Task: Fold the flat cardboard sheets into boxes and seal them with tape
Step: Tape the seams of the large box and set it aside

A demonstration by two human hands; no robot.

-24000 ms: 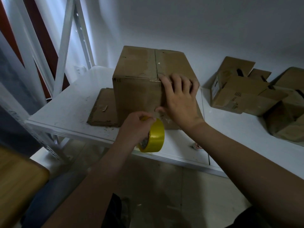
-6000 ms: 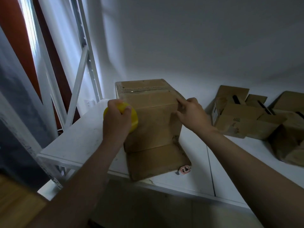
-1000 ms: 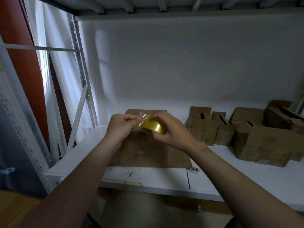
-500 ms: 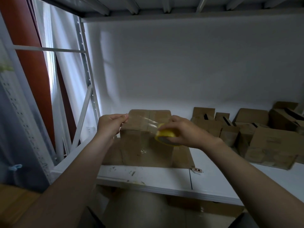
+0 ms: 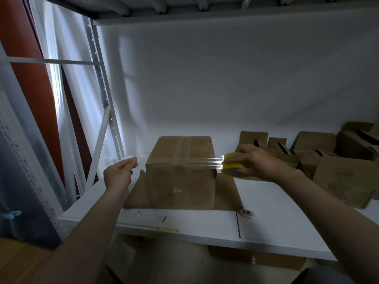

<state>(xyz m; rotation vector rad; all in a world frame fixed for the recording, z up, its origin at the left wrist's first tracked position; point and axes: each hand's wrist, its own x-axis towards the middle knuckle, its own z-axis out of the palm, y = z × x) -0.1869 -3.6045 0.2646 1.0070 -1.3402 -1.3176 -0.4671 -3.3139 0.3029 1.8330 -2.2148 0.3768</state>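
Fingers (image 5: 132, 160) of the left hand (image 5: 118, 175) pinch the free end of a clear tape strip (image 5: 201, 160), raised just left of the box (image 5: 180, 181). That box stands closed on a flat sheet (image 5: 136, 194) on the white shelf (image 5: 184, 222). The strip runs taut along the box's front top edge; whether it touches, I cannot tell. Just right of the box, the right hand (image 5: 260, 163) grips the yellow roll (image 5: 232, 168). Other boxes (image 5: 338, 173) sit further right.
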